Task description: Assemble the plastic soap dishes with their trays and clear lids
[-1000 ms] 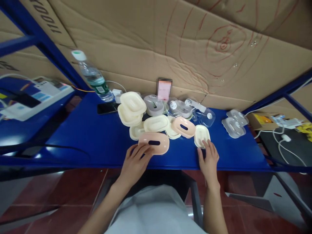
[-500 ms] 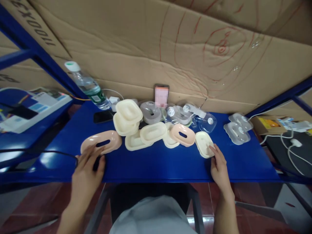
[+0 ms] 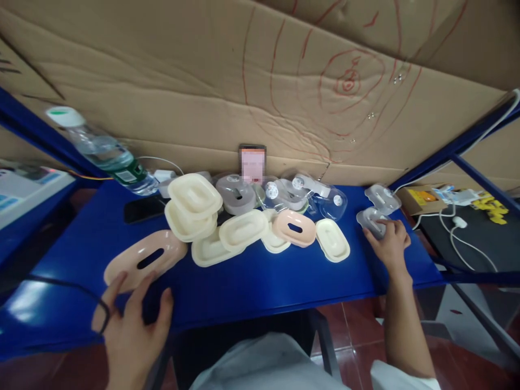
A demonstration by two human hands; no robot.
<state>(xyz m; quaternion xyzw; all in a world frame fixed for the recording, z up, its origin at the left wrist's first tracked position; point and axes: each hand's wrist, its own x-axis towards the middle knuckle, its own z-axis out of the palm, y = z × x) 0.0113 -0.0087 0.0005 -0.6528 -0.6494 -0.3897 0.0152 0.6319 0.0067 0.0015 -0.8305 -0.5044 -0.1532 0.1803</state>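
Observation:
My left hand (image 3: 132, 325) has its fingers spread, fingertips on the near edge of a peach-pink oval dish with a slot (image 3: 140, 262), like a soap dish. At the right, my right hand (image 3: 392, 244) curls its thumb and fingers over a clear plastic dish (image 3: 370, 218), which still rests on the table. Behind that lies another clear dish (image 3: 384, 199). A cream dish (image 3: 333, 241) lies left of my right hand. Further left are a smaller pink slotted dish (image 3: 296, 228), overlapping cream dishes (image 3: 244, 230) and a cream stack (image 3: 195, 196).
Clear lidded pieces with round stickers (image 3: 288, 194) lie behind the cream dishes. A phone with a lit screen (image 3: 252, 162) leans on the cardboard wall (image 3: 182, 81). At the left are a water bottle (image 3: 109, 157) and a dark phone (image 3: 144, 209). A black cable crosses near my left hand.
My right hand has left the cream dish and moved right onto the clear plastic dish. My left hand's fingers are spread wider at the pink dish. The view has shifted.

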